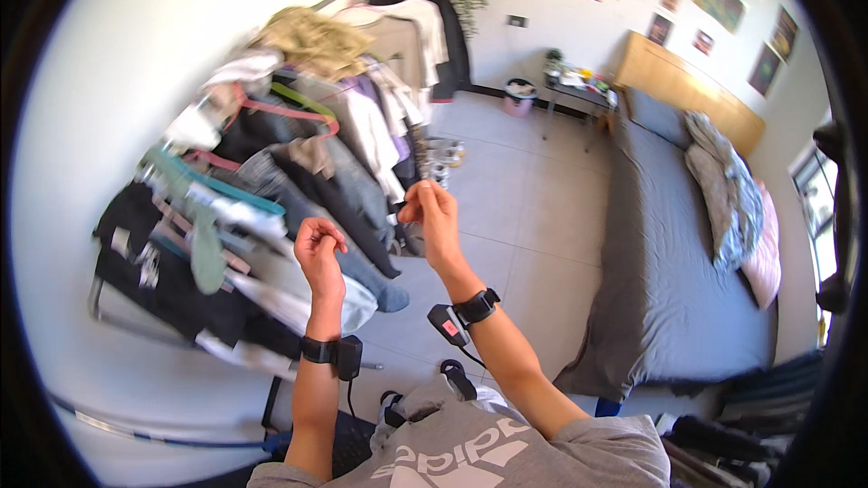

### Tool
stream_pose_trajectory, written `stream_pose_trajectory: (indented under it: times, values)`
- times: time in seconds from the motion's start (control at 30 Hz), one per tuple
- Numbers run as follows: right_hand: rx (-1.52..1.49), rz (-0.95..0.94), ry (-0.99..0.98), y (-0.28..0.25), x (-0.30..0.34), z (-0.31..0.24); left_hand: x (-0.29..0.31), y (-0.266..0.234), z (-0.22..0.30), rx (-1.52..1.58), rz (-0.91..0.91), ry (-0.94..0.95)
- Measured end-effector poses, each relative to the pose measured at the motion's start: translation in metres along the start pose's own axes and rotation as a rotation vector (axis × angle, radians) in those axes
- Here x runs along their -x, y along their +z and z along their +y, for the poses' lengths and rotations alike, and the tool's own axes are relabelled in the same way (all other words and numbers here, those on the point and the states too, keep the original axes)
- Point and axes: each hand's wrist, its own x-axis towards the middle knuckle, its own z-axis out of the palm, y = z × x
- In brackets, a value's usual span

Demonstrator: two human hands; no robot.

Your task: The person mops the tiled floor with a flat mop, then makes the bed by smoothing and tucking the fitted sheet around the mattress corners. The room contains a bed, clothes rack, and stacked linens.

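My left hand [321, 253] is raised in front of the clothes rack, its fingers loosely bent and somewhat apart, with nothing visible in it. To its right, my right hand [432, 217] is held up with fingers drawn together, and no object shows in it. Behind both, garments crowd the rack: grey jeans [330, 230], a dark jacket [262, 131], white tops [366, 126] and a tan garment [312, 41] on top. Beside the left hand lie a teal hanger [221, 185] and a green sock-like piece [206, 248]. A pink hanger [285, 108] lies over the clothes.
A bed [692, 307] with dark grey bedding stands at the right. Shoes [443, 155] sit on the floor by the rack. Farther back are a pink bin [519, 101] and a small side table [579, 91]. The rack's metal foot [96, 298] shows at the left.
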Motion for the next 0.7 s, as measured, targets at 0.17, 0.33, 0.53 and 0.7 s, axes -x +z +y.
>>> stream_pose_trajectory:
  times: [0.17, 0.33, 0.53, 0.7]
  values:
    - [-0.012, 0.385, -0.100, -0.128, -0.012, -0.049, -0.017, 0.102, -0.069, 0.059, -0.191, -0.160]
    - [-0.049, 0.698, -0.203, -0.214, 0.003, -0.072, -0.022, 0.178, -0.126, 0.121, -0.379, -0.254]
    - [0.020, 0.862, -0.402, -0.268, 0.012, -0.085, -0.043, 0.252, -0.174, 0.232, -0.556, -0.409]
    - [0.122, 0.982, -0.460, -0.297, 0.022, -0.095, -0.044, 0.323, -0.210, 0.305, -0.727, -0.554]
